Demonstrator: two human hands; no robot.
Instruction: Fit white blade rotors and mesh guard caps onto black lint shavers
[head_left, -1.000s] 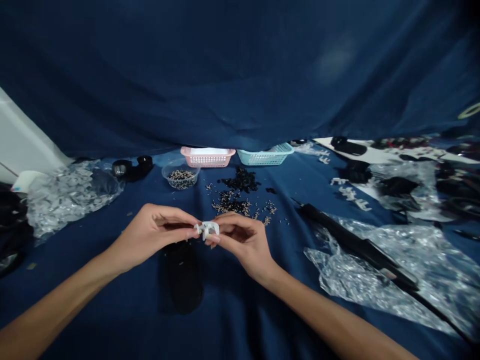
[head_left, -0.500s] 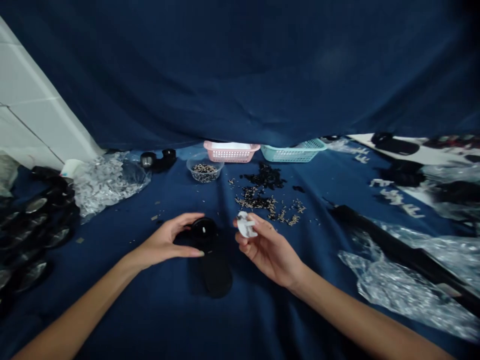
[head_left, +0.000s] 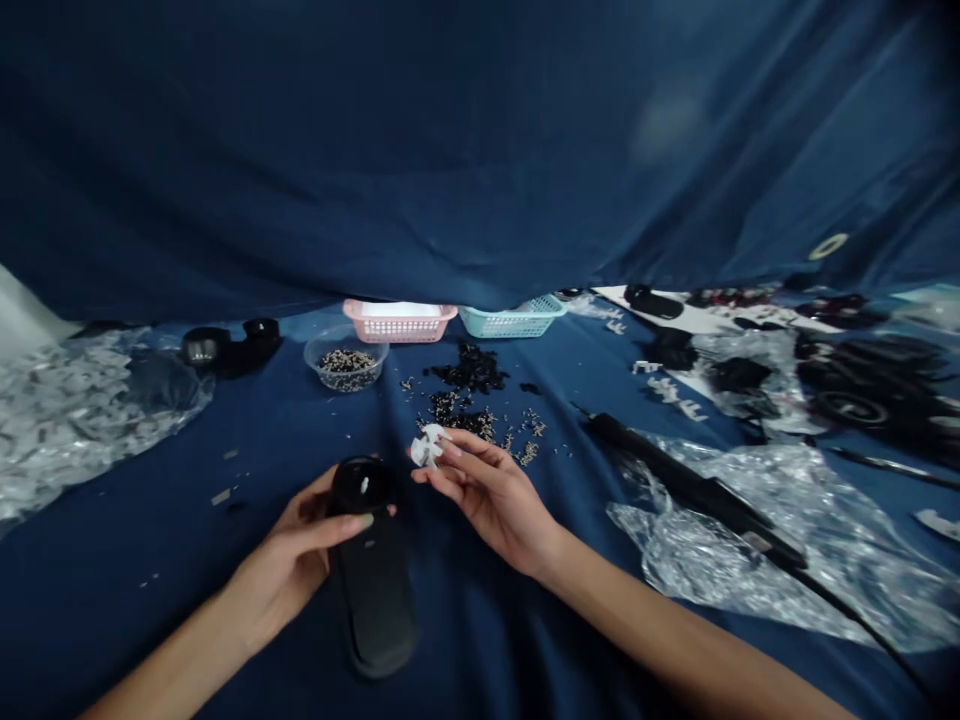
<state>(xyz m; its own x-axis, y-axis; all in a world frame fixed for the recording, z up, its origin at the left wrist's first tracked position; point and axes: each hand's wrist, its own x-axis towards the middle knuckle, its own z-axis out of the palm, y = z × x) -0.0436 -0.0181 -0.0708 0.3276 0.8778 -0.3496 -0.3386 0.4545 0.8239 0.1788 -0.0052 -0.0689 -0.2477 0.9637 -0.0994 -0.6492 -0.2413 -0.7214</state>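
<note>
My left hand is wrapped round the upper part of a black housing. This housing has a round cup at its top, with a small white post inside, and a long rounded body below. Between the thumb and fingers of my right hand is a small white plastic part, round with cut-out arms. It is held up to the right of the cup, apart from it. Beyond my right hand lie scattered small screws and a heap of little black pieces on the blue cloth.
A clear bowl of screws, a pink basket and a turquoise basket stand at the back. On the left lies a bag of white parts. A black corded electric screwdriver rests on clear plastic wrap at the right.
My left hand has closed round the black housing, which is now lifted and tilted. My right hand has brought the white part nearer to it. The view has turned right.
</note>
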